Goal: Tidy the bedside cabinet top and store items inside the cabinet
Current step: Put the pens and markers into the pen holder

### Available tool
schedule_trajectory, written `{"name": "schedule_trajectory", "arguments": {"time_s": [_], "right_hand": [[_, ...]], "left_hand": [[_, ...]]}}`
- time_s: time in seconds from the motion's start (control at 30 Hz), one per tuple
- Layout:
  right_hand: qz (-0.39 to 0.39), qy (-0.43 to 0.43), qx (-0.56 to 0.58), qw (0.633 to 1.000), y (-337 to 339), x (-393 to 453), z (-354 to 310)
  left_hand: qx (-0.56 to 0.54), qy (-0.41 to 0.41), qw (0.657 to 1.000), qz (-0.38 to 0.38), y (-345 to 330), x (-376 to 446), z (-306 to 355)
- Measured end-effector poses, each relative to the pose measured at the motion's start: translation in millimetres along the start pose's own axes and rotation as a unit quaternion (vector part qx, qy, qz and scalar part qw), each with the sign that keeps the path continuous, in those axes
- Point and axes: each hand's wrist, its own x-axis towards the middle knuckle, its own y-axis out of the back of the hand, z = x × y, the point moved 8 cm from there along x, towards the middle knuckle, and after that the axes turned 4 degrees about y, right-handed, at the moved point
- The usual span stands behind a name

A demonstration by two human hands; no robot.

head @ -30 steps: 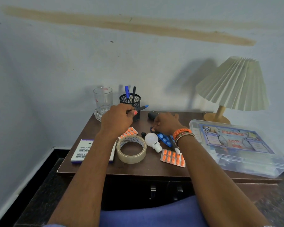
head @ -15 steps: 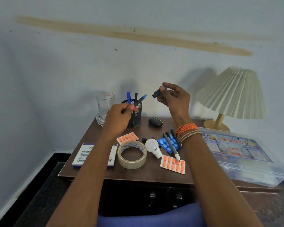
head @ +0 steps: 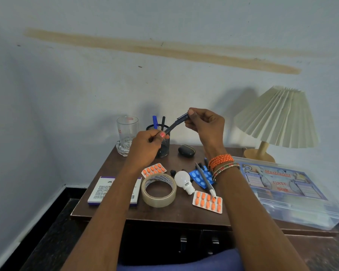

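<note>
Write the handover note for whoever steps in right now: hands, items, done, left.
Left hand grips the pen by its lower end; right hand pinches the cap end above the mesh pen holder.
On the cabinet top: tape roll, bulb, orange blister packs, blue pack, another pen, first-aid box.
Done: two pens stand in the holder.
Left: everything else; cabinet closed.

Orange pill strip (head: 207, 202), cream pleated lampshade (head: 278, 116)
</note>
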Motion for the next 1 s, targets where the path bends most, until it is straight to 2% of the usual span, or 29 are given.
{"name": "schedule_trajectory", "arguments": {"time_s": [0.33, 0.5, 0.67, 0.83, 1.0], "right_hand": [[-0.056, 0.000, -0.086, 0.995, -19.2, -9.7, 2.3], [-0.081, -0.021, -0.054, 0.995, -36.8, -18.4, 5.4], [-0.065, -0.028, -0.029, 0.997, -43.2, -19.5, 9.3], [-0.027, 0.020, -0.061, 0.998, -35.5, -18.1, 8.7], [-0.048, -0.004, -0.090, 0.995, -31.5, -18.2, 18.5]], "left_hand": [[-0.008, 0.013, 1.000, 0.026, -2.8, -1.7, -0.7], [0.015, 0.022, 0.997, 0.067, 10.1, 0.7, -7.5], [0.025, 0.017, 0.996, 0.082, 13.5, -2.8, -6.0], [-0.026, 0.028, 0.993, 0.110, -6.7, -14.9, 1.5], [-0.035, 0.070, 0.986, 0.149, -10.3, -19.6, -5.3]]}}
